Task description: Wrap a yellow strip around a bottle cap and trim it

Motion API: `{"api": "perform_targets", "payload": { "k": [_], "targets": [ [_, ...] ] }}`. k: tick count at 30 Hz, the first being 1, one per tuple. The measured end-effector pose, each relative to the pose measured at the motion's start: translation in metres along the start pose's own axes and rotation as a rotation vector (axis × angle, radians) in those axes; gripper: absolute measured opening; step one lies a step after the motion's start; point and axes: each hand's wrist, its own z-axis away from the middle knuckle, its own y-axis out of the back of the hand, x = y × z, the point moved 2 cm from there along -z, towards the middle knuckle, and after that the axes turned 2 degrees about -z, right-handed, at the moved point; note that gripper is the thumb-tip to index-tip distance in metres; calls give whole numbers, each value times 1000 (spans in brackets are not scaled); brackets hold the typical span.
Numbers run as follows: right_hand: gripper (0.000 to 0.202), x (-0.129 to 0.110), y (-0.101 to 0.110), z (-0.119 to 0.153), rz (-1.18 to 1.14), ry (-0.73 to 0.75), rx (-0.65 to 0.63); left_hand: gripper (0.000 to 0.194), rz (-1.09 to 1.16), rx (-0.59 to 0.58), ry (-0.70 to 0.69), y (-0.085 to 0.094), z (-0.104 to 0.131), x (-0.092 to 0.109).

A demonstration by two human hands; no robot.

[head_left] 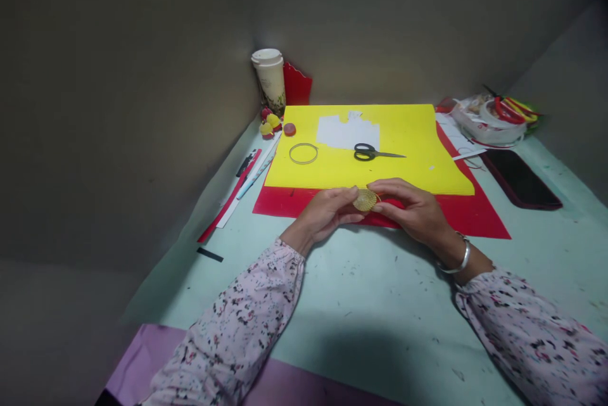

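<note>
Head view: the left hand (pixel 327 208) and right hand (pixel 412 206) are pinching a gold disc (pixel 365 200) at the front edge of the yellow sheet (pixel 413 127). By its far-left corner, a lidded cup (pixel 272 80) is standing; right of it, a tub (pixel 494 135) is holding red pieces (pixel 507 112); tabletop (pixel 370 285) is extending before it.

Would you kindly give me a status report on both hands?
Left hand and right hand pinching yellow disc at its rim. Disc's patterned side in view. Scissors beyond, on yellow sheet, apart from both hands.
</note>
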Motion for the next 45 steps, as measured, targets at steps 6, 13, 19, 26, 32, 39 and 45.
{"api": "perform_targets", "payload": {
  "k": [6, 13, 19, 26, 32, 39, 45],
  "targets": [
    [24, -1, -1, -1, 6, 0, -13, 33, -1, 19, -18, 0, -2, 0],
    [24, -2, -1, -1, 4, -16, -24, 34, 0, -15, -9, -1, 0, -1],
    [25, 0, -3, -1, -9, -24, -71, 34, -3, -50, -25, 0, -3, -3],
    [26, 0, -3, -1, -17, -18, -75, 34, -22, -45, -14, -1, -1, -2],
    [24, 0, -2, -1, 1, -15, -52, 50, -85, -35, 52, -7, 3, 1],
    [24, 0, -2, -1, -1, -18, -49, 48, -82, -34, 32, -6, 2, -2],
    [26, 0, -3, -1, -31, -41, -111, 38, -37, -28, -33, -4, 0, -1]
  ]
}}
